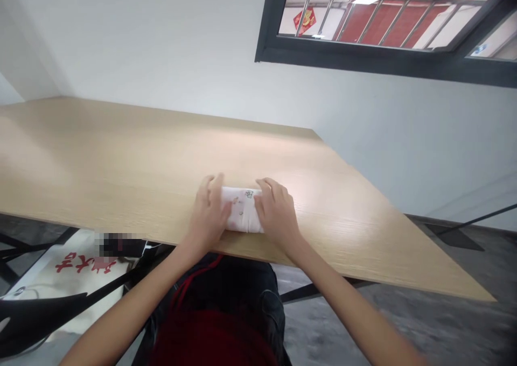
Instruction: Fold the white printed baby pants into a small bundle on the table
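One folded white cloth point(243, 210) lies on a light wood table point(121, 161), between the left hand point(208, 215) and the right hand point(277, 213), near the table's front edge. The left hand holds its left end with fingers curved and a little spread, and the right hand holds its right end in the same way, so both hands are narrow on it. The cloth has small dark prints on top. Its ends are under the hands, so I cannot tell what piece it is. At lower left of the frame, a pixelated patch point(119, 243) hides something above a white bag point(68, 269) with red characters.
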The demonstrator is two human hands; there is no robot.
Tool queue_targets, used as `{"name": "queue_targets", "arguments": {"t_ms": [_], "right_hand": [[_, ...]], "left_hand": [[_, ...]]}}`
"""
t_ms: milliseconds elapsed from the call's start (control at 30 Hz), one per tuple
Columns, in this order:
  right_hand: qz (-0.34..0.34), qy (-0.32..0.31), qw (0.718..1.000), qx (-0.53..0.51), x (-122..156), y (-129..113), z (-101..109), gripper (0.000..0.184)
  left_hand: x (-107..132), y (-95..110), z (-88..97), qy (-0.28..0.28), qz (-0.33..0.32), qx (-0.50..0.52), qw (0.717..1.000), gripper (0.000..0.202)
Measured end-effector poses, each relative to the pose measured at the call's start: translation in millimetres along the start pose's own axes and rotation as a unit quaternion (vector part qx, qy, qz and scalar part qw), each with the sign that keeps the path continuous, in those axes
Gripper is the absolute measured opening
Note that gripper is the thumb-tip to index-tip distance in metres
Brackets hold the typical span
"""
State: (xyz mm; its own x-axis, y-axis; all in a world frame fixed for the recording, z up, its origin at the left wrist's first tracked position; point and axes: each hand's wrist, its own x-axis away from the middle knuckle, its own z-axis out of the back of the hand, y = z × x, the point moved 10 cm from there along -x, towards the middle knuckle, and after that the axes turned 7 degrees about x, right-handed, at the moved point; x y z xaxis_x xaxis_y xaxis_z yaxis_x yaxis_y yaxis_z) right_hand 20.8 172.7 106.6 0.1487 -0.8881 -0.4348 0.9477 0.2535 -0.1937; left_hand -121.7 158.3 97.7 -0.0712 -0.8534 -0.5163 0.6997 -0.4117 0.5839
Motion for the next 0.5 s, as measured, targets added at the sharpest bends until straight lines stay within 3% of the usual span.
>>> {"name": "queue_targets", "arguments": {"t_ms": [33,100,167,200,267,333,367,433,500], "right_hand": [[0.045,0.002,0.999,0.006,4.7,-6.4,-1.6,0.043],[0.092,-0.055,0.994,0.003,16.9,-5.2,-11.8,0.047],[0.054,-0.110,0.992,0.013,30.9,16.0,-16.4,0.045],[0.014,-0.101,0.994,0.026,38.3,29.4,-10.8,0.043],[-0.036,-0.007,0.998,0.047,55.8,42.8,14.1,0.037],[0.014,0.105,0.994,0.038,75.1,25.4,37.0,0.030],[0.062,0.131,0.989,0.031,82.0,10.3,40.6,0.028],[0.134,0.130,0.982,0.035,82.6,-14.5,35.0,0.029],[0.160,0.080,0.982,0.060,64.5,-25.6,18.6,0.033]], "left_hand": [[4.3,10.8,-4.8,-0.023,-0.045,-0.042,0.998,0.049],[15.9,18.3,-17.8,-0.111,-0.092,-0.095,0.985,0.045],[24.9,11.9,-21.5,-0.189,-0.089,-0.100,0.973,0.047],[25.9,6.5,-18.9,-0.211,-0.075,-0.091,0.970,0.049],[17.2,-5.4,-6.6,-0.208,-0.028,-0.078,0.975,0.050],[-0.6,-8.3,6.1,-0.167,-0.005,-0.077,0.983,0.049],[-9.4,-5.1,7.2,-0.157,-0.011,-0.086,0.984,0.047],[-20.6,1.4,-5.6,-0.188,-0.022,-0.103,0.976,0.042],[-21.0,3.8,-29.0,-0.260,-0.015,-0.121,0.958,0.037]]}}
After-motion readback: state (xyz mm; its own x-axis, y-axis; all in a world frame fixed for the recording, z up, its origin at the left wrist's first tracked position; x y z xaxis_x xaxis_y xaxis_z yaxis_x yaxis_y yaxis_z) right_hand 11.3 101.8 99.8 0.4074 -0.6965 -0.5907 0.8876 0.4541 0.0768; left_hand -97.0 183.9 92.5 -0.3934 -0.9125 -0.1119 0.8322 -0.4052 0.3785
